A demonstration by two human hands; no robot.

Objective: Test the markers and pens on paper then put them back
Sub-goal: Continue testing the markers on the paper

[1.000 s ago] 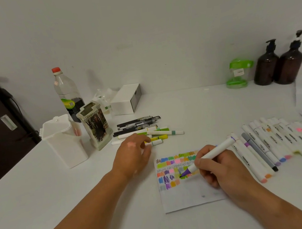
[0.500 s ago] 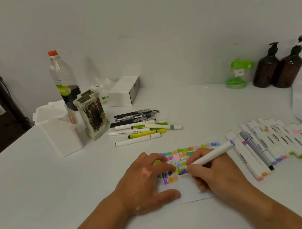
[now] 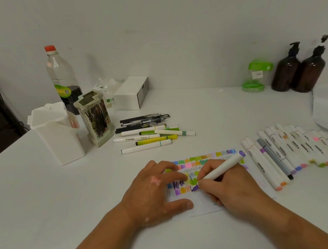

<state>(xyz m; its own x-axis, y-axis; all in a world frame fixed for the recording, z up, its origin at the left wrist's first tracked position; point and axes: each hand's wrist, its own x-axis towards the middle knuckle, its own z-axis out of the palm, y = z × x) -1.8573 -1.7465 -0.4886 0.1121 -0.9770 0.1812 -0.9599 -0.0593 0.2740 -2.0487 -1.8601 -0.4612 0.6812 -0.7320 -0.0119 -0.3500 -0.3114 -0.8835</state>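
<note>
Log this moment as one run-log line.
step: testing | right hand: holds purple marker, tip on paper | left hand: flat on paper | rest: marker row at right

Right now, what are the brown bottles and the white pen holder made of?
Brown pump bottles: probably glossy plastic or glass; dark amber colour with soft shiny highlights. White pen holder: likely matte plastic; moulded rim, dull even surface.

Bare table (image 3: 65, 197) stretches left of the paper (image 3: 202, 204) and along its near edge, giving open passage. Beyond the paper lies a loose pile of pens and markers (image 3: 148, 135). A row of markers (image 3: 296, 148) crowds just right of it. A white holder (image 3: 58, 136) and a patterned holder (image 3: 96, 119) stand beyond it to the left.
</note>
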